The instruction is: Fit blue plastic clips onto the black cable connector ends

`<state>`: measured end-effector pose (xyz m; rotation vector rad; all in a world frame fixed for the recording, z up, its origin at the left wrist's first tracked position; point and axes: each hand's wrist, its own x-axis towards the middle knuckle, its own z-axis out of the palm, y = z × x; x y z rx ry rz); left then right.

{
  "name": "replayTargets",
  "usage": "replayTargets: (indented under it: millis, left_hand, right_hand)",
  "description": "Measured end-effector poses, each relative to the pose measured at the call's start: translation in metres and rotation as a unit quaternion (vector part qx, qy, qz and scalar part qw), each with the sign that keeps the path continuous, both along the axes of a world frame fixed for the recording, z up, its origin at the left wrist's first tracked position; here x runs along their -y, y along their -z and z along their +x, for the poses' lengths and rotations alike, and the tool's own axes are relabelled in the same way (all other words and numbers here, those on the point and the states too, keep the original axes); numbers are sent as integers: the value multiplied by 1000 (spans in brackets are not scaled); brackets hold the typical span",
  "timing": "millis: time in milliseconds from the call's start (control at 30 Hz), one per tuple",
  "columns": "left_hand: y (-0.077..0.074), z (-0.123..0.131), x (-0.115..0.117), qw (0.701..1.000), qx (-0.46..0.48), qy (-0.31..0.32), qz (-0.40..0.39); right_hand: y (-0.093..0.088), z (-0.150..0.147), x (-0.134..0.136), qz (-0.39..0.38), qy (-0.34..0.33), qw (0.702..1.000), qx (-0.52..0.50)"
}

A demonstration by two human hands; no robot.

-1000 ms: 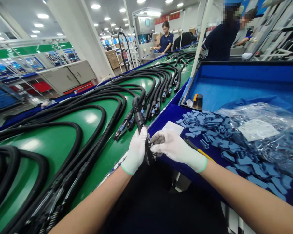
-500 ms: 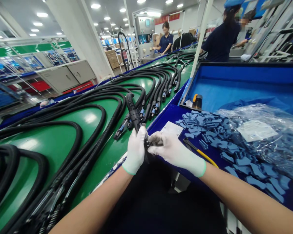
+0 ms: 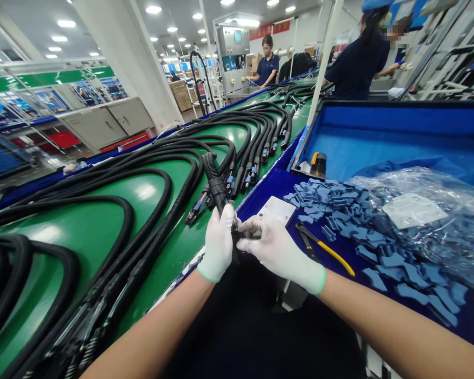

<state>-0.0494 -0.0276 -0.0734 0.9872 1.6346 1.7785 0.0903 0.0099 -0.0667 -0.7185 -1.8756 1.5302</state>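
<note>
two hands (left hand (image 3: 219,243) upright, right hand (image 3: 278,254) level) grip a corrugated cable (image 3: 215,181).

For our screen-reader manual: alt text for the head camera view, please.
The white-gloved left hand and right hand work at a black corrugated cable above a blue tray of blue pieces and yellow-handled pliers. More cables lie looped on a green conveyor.

The gloved left hand (image 3: 219,242) stands nearly upright at lower centre, fingers wrapped closed. The gloved right hand (image 3: 278,255) reaches in from the right, fingers curled and pinching at the left hand's side, the two touching. Both bare forearms (image 3: 150,331) (image 3: 398,326) angle up from the bottom corners – elbows out of frame.
</note>
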Motion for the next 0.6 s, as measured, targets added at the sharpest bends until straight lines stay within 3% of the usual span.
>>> replayTargets:
  millis: [133, 333, 600]
  left_hand:
    - [-4, 0, -1, 1000, 6, 7, 11]
    - [-11, -1, -6, 999, 22, 22, 7]
    - [-6, 3, -12, 999, 1, 39, -26]
  right_hand:
    - [9, -2, -1, -27, -33, 999, -16]
    - [9, -1, -3, 62, -29, 998, 12]
    - [-2, 6, -6, 124, -7, 991, 56]
